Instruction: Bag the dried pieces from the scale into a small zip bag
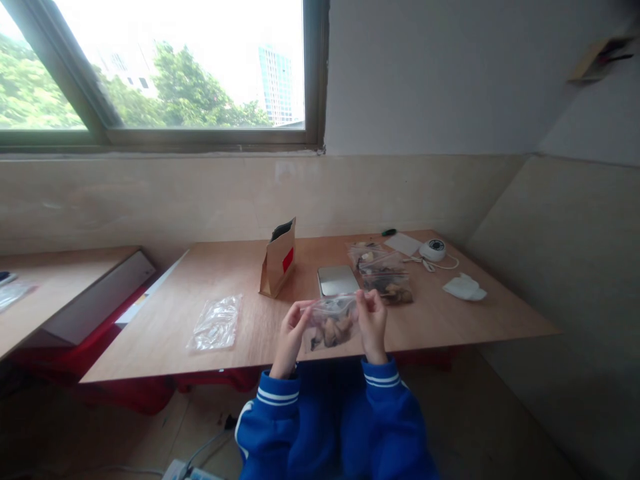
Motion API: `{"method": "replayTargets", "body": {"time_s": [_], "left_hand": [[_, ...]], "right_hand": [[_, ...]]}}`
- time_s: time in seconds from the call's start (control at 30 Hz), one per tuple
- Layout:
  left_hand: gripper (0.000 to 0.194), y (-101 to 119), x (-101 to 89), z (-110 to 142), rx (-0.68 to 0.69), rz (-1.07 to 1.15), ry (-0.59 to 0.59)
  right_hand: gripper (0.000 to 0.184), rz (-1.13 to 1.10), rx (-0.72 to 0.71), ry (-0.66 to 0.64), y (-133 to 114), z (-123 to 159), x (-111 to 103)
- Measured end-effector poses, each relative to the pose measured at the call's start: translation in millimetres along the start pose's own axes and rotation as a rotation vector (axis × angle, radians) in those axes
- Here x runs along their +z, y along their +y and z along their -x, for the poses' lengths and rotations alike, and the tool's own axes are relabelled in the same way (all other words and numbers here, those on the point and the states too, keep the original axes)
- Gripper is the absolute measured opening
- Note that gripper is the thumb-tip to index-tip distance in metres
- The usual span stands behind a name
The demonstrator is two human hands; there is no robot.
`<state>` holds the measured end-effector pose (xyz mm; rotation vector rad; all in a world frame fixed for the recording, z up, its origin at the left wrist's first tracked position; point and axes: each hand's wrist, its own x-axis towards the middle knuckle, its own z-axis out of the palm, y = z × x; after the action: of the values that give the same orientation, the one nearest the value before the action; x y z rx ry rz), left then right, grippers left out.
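Between my two hands is a clear zip bag (pixel 331 328) with brownish dried pieces in its lower part. My left hand (pixel 291 333) pinches its upper left corner, and my right hand (pixel 373 323) pinches the upper right corner. The bag hangs near the table's front edge. Just behind it lies a flat silver scale (pixel 337 280), its front edge partly covered by the bag. To the scale's right are several filled zip bags (pixel 384 272) with similar dried pieces. An upright brown paper pouch (pixel 278 261) with a red label stands open at the left.
Flat empty clear bags (pixel 216 323) lie on the wooden table (pixel 425 327) at the left. Toward the right are a crumpled white tissue (pixel 465 287), a white round device (pixel 433 250) with a cable, a white sheet (pixel 403 244) and a green-handled tool (pixel 389 232).
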<state>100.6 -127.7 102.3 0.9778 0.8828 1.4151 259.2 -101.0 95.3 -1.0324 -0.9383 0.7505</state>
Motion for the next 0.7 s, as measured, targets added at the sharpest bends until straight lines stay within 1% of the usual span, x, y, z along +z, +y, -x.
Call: {"method": "replayTargets", "body": {"time_s": [0.07, 0.17, 0.23, 0.3, 0.4, 0.5, 0.6, 0.7], "left_hand": [[0.027, -1, 3.8, 0, 0.082, -0.104, 0.110], [0.028, -3, 8.4, -1, 0.150, -0.160, 0.245], [0.027, -5, 10.4, 0, 0.182, -0.188, 0.301], [0.027, -5, 11.3, 1, 0.196, -0.217, 0.343], [0.031, -1, 10.8, 5, 0.200, -0.263, 0.355], [0.034, 5, 9.9, 8, 0.229, -0.312, 0.339], [0.029, 8, 8.0, 11, 0.227, -0.296, 0.345], [0.026, 8, 2.8, 13, 0.186, -0.250, 0.308]], "right_hand": [[0.044, 0.054, -0.059, 0.041, 0, 2, -1], [0.047, 0.083, -0.130, 0.104, 2, 5, -2], [0.046, 0.062, -0.097, 0.076, 2, 7, -4], [0.041, 0.038, -0.028, -0.008, 1, 8, -8], [0.037, 0.025, 0.043, -0.137, -3, 9, -18], [0.037, 0.044, 0.067, -0.217, -8, 7, -28], [0.036, 0.097, 0.064, -0.284, -12, 6, -36], [0.032, 0.188, 0.007, -0.322, -15, 5, -41]]}}
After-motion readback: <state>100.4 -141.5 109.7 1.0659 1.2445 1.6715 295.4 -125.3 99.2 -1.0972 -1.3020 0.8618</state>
